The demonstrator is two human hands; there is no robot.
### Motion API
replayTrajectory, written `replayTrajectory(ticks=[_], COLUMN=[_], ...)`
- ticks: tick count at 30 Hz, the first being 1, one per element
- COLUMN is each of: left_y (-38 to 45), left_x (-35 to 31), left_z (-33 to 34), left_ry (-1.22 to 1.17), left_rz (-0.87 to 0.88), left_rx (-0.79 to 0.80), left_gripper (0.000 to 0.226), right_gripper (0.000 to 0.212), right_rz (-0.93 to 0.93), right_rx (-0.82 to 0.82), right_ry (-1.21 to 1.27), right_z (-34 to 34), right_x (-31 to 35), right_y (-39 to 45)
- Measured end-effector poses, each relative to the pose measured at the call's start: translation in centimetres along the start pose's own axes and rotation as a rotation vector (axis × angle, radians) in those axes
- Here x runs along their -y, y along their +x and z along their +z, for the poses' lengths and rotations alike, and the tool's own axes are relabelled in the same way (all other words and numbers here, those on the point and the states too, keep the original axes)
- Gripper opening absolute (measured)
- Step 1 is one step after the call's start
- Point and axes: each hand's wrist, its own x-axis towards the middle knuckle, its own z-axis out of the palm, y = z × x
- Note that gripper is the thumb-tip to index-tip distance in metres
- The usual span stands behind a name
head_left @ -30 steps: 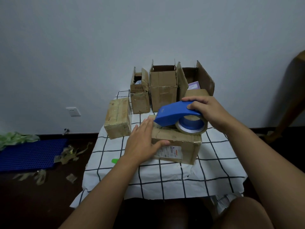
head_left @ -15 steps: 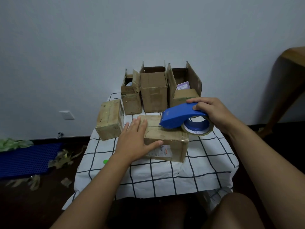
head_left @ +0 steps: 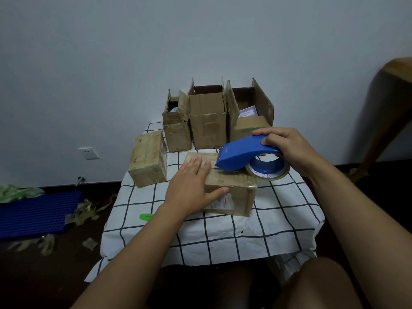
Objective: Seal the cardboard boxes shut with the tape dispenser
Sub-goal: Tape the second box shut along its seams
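Now I count five cardboard boxes: my left hand (head_left: 191, 188) presses flat, fingers straight, on the nearest box (head_left: 231, 186); my right hand (head_left: 287, 150) grips one blue tape dispenser (head_left: 243, 156) atop it.

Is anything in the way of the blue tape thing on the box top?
Yes. The left hand lies flat on the box, right ahead of the tape dispenser nose. The right hand grips the dispenser.
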Motion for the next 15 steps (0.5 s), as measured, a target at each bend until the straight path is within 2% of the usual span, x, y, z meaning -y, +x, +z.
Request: replayTrajectory(ticks=[7,15], left_y=[0.0,0.6], left_x=[-1.1,-2.9], left_z=[0.0,0.5], left_ry=[0.0,-0.071], left_rz=[0.026,0.0], left_rx=[0.01,0.003], left_gripper=[0.103,0.11], right_gripper=[0.032,0.031], right_rz=[-0.001,-0.005], right_rx=[-0.023,-0.031], right_ry=[0.006,0.046], right_z=[0.0,0.1], right_x=[-0.2,-0.2], right_y=[-0.1,-0.2])
